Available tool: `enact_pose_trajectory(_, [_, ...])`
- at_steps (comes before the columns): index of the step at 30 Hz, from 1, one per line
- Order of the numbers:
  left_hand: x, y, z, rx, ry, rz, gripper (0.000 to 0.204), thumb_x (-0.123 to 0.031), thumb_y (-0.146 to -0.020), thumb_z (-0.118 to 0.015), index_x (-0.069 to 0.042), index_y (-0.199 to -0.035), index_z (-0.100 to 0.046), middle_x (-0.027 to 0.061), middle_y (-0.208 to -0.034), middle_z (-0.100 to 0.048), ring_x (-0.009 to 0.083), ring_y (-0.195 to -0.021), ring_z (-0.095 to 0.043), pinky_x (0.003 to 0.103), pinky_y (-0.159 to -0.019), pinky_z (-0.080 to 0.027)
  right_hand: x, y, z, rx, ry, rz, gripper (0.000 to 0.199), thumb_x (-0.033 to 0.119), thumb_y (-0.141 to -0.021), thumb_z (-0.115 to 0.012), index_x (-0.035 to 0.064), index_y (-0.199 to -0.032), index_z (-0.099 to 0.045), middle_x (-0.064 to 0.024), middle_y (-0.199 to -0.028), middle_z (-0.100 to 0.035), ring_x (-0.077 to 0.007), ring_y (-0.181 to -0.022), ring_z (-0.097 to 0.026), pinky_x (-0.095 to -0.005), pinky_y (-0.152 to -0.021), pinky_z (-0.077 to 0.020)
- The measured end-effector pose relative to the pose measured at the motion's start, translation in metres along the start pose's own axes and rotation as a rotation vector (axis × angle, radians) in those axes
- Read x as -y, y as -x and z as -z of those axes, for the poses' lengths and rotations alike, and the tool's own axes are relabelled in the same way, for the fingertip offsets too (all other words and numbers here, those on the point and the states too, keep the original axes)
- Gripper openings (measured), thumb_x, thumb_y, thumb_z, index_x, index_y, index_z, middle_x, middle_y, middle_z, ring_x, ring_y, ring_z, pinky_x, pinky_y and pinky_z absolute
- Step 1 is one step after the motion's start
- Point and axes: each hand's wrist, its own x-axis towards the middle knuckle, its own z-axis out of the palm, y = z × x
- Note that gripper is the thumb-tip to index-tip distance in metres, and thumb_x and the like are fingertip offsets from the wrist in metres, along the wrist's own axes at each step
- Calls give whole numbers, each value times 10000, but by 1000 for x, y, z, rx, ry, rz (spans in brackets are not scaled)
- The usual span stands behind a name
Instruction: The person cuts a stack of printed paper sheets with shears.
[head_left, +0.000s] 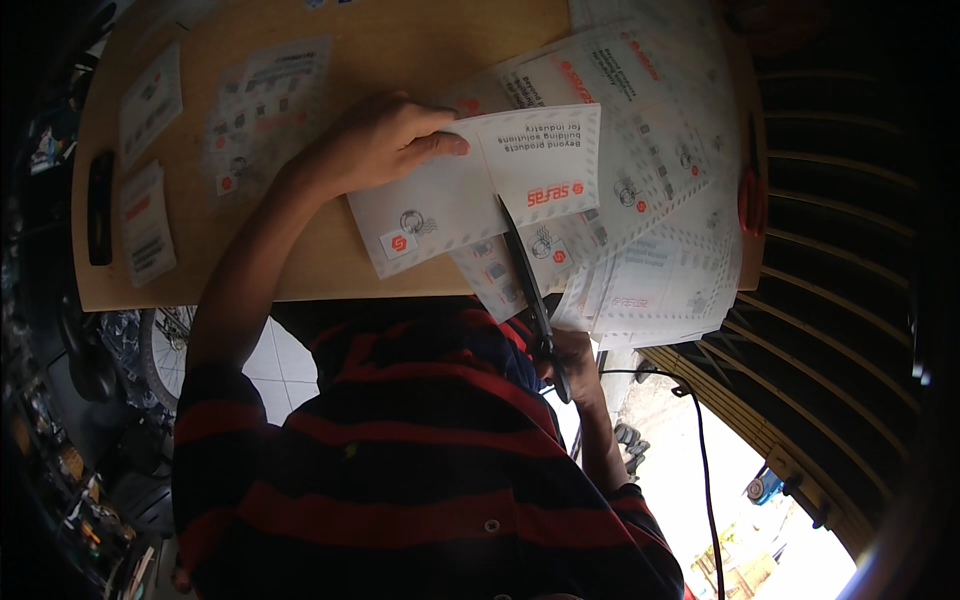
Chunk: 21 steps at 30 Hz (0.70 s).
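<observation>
My left hand (400,138) pinches the top edge of a white printed sheet (450,190), thumb on top. The sheet carries red and dark print and a striped border. Dark-bladed scissors (528,275) sit in my right hand (572,358) at the table's front edge. Their tip meets the sheet's lower edge near its middle, and a line runs up the sheet from there. Fingers of the right hand are partly hidden behind the scissors' handles. Beneath and right of the sheet lies a spread of similar printed sheets (650,130).
The wooden table (390,40) bears cut printed pieces (268,115) at the left, with more pieces (150,225) by a dark slot (100,208). Red-handled scissors (752,205) lie at the right edge. A black cable (703,440) hangs below, beside dark slats (840,200).
</observation>
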Motion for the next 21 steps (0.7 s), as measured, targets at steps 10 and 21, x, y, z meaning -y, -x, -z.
enact_pose_trajectory(10, [-10,4,0,2,276,115,342,-311,-917,-604,27,-908,-658,115,-565,-528,125,-483,-443,315,-503,-378,0,12,-8,-31,-76,29,726,624,-593,-797,-27,-877,-645,23,-630,-528,-51,-558,-468,-228,-490,-337])
enact_pose_trajectory(21, [-10,5,5,97,357,176,384,-346,-909,-620,18,-1024,-660,33,-638,-603,60,-535,-473,251,-498,-380,3,12,-10,-58,97,82,620,522,-575,-846,-6,-841,-658,9,-538,-565,-67,-464,-507,-236,-464,-381])
